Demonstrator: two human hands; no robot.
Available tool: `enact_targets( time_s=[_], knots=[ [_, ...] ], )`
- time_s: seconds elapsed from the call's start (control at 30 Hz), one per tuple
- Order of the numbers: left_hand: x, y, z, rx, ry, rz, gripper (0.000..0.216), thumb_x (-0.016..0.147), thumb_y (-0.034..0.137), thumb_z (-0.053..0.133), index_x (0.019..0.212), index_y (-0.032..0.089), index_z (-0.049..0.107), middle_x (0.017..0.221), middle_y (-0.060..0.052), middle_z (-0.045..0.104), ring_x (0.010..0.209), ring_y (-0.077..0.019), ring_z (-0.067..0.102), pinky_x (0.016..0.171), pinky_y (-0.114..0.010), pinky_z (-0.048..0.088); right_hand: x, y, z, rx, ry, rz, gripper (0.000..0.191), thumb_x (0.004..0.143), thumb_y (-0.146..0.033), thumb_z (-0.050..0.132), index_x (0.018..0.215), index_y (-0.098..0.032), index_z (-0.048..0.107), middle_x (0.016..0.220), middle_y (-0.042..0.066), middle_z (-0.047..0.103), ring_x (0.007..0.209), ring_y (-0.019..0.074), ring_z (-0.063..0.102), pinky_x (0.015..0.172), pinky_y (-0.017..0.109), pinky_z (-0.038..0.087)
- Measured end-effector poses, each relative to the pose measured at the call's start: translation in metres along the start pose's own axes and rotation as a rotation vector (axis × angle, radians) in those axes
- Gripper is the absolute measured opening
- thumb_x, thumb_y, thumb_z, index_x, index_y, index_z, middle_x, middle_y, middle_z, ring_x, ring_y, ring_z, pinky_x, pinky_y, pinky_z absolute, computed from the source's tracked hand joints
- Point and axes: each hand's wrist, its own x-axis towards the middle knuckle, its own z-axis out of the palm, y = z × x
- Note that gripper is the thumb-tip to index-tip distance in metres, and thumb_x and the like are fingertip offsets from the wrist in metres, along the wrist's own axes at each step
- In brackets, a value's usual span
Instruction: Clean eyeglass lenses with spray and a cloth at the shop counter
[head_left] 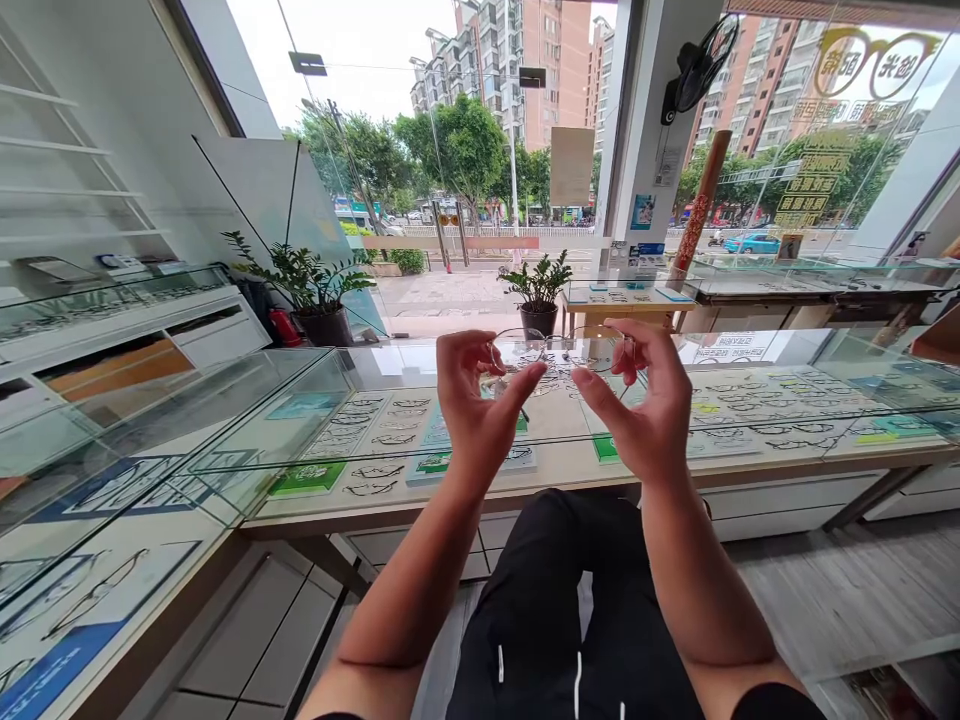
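Observation:
Both my hands are raised over the glass display counter [570, 478], holding a thin-framed pair of eyeglasses [574, 336] between them. My left hand [478, 415] pinches the frame's left side with bent fingers. On the opposite side, my right hand [651, 415] grips the right end, its thumb pointing inward toward the other thumb. The lenses look clear, and their outline blends with the frames displayed behind. Under the counter glass lie rows of eyeglasses [371, 487] with green cards [307, 478] among them.
Another glass case [161, 510] joins at the left, with more glasses inside. Beyond the counter stand potted plants [538, 285], a red fire extinguisher [284, 327] and a side display table [630, 298]. A fan [701, 70] hangs on the pillar before large windows.

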Motion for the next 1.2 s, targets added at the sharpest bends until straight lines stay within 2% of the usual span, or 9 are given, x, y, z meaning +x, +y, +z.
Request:
enact_targets(
  time_s=[0.13,0.43,0.63,0.77,0.9,1.2],
  knots=[
    [-0.002,0.001,0.002,0.055,0.033,0.026,0.053,0.08,0.04,0.098,0.116,0.025,0.062,0.095,0.002,0.055,0.078,-0.0129,0.052,0.073,-0.029,0.046,-0.002,0.01,0.002,0.049,-0.017,0.042,0.043,0.093,-0.047,0.081,0.13,-0.03,0.068,0.093,-0.002,0.061,0.079,0.0173,0.055,0.08,0.039,0.049],
    [-0.007,-0.003,0.007,0.189,0.061,0.126,0.056,0.077,0.032,0.1,0.119,0.025,0.063,0.097,0.002,0.055,0.078,-0.0141,0.05,0.071,-0.031,0.046,-0.01,0.038,0.007,0.13,-0.042,0.133,0.043,0.092,-0.045,0.082,0.13,-0.03,0.069,0.097,-0.002,0.067,0.088,0.0183,0.064,0.091,0.042,0.05],
    [-0.011,-0.015,0.008,0.259,0.079,0.256,0.059,0.078,0.039,0.1,0.121,0.026,0.063,0.101,0.0,0.058,0.078,-0.0152,0.051,0.074,-0.034,0.046,-0.02,0.05,0.011,0.211,-0.038,0.215,0.045,0.092,-0.046,0.083,0.131,-0.031,0.066,0.118,0.004,0.075,0.111,0.0233,0.071,0.104,0.047,0.055],
    [-0.013,-0.02,0.009,0.312,0.105,0.304,0.06,0.078,0.046,0.099,0.122,0.025,0.062,0.1,0.0,0.058,0.081,-0.0172,0.054,0.077,-0.036,0.05,-0.023,0.052,0.011,0.181,-0.056,0.271,0.049,0.092,-0.049,0.083,0.136,-0.034,0.067,0.134,0.006,0.073,0.121,0.0252,0.07,0.099,0.045,0.058],
    [-0.013,-0.024,0.009,0.297,0.099,0.263,0.061,0.079,0.046,0.099,0.123,0.026,0.062,0.104,-0.002,0.06,0.082,-0.0172,0.055,0.079,-0.036,0.051,-0.023,0.05,0.011,0.096,-0.04,0.259,0.051,0.092,-0.053,0.081,0.136,-0.032,0.067,0.13,0.007,0.073,0.119,0.0259,0.071,0.096,0.044,0.059],
    [-0.02,-0.038,0.01,0.199,0.072,0.029,0.056,0.082,0.043,0.096,0.123,0.026,0.063,0.105,-0.002,0.059,0.089,-0.0177,0.06,0.083,-0.035,0.05,-0.024,0.039,0.014,-0.089,0.027,0.176,0.046,0.094,-0.05,0.082,0.135,-0.032,0.069,0.123,0.006,0.072,0.112,0.0269,0.069,0.092,0.045,0.055]
  ],
)
